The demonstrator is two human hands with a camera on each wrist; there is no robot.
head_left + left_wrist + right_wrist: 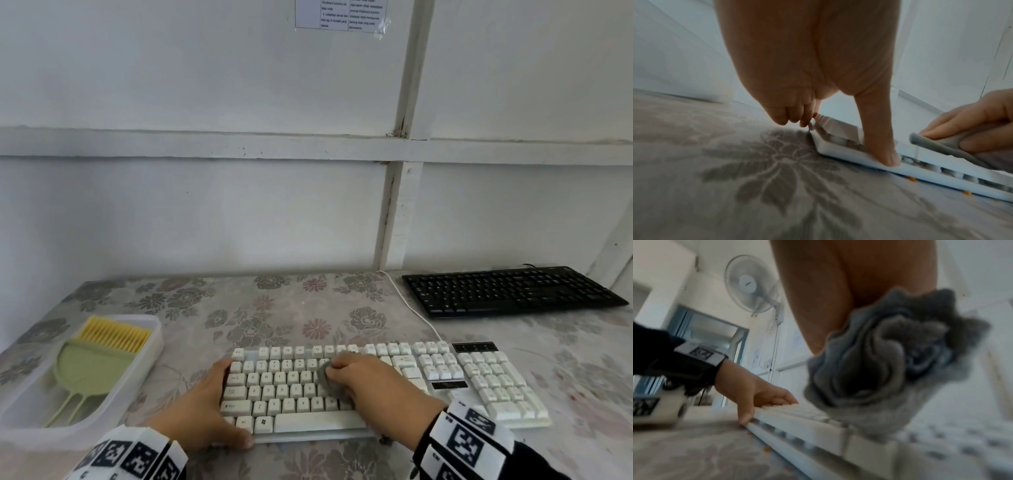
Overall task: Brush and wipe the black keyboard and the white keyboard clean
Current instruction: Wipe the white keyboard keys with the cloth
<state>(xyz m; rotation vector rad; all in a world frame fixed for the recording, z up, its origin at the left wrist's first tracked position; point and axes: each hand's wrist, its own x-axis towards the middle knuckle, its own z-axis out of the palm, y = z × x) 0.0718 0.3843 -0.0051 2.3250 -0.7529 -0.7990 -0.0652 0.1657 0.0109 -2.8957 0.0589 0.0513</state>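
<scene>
The white keyboard lies near the front of the table. My left hand grips its left end, with the thumb pressed on the front edge and the fingers at the far left corner. A bunched grey cloth is held in my right hand and pressed onto the middle letter keys. In the right wrist view the cloth sits crumpled under the palm, touching the keys. The black keyboard lies at the back right, untouched.
A clear plastic container at the left holds a yellow-bristled brush and a green dustpan. A white cable runs from the white keyboard toward the wall. Small orange crumbs lie under the keyboard's front edge.
</scene>
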